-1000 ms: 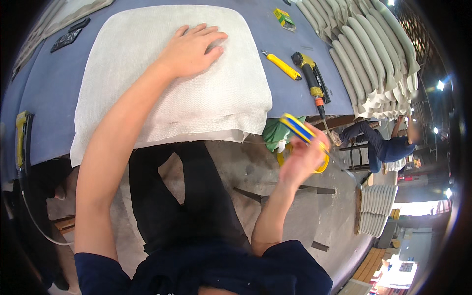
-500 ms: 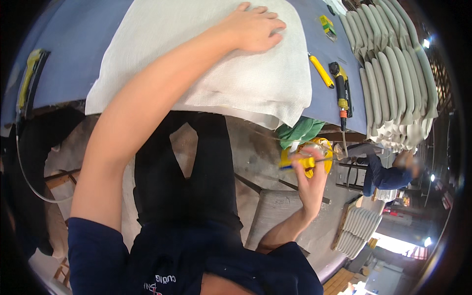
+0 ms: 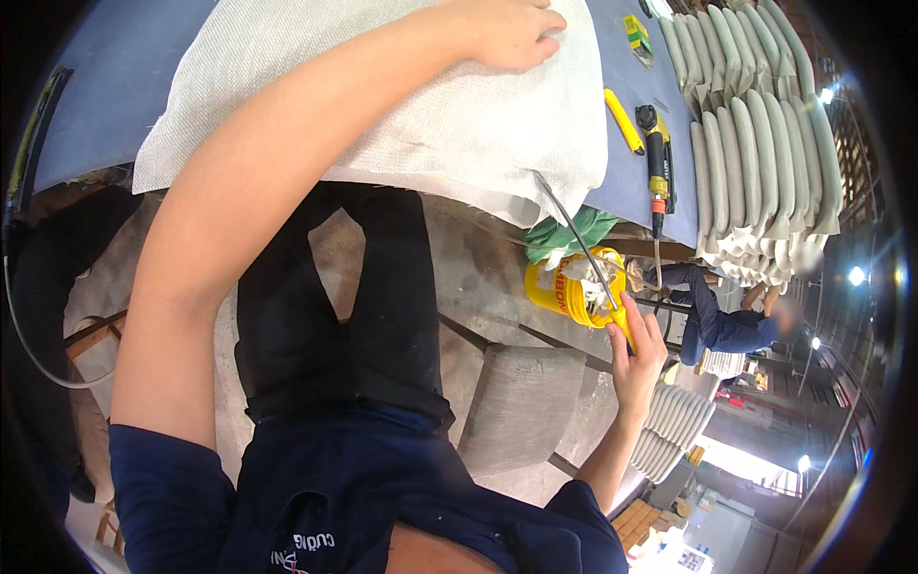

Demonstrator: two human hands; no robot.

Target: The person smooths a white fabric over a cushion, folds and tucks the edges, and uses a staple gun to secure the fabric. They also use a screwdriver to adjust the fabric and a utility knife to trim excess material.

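Left hand (image 3: 507,33) flat on coarse white woven cloth (image 3: 402,124), right hand (image 3: 636,354) gripping long yellow-handled scissors (image 3: 588,258).

Blue-topped workbench (image 3: 115,86), grey concrete floor (image 3: 478,277), stacked pale moulded panels (image 3: 765,143) — bright ceiling lamps (image 3: 856,275) at right.

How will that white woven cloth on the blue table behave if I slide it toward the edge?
Probably floppy: the white woven cloth already droops over the blue table's near edge. It looks light and may bunch rather than slide as one sheet, so the left hand pressing it flat helps. Its frayed edge near the scissors in the right hand could shed threads.
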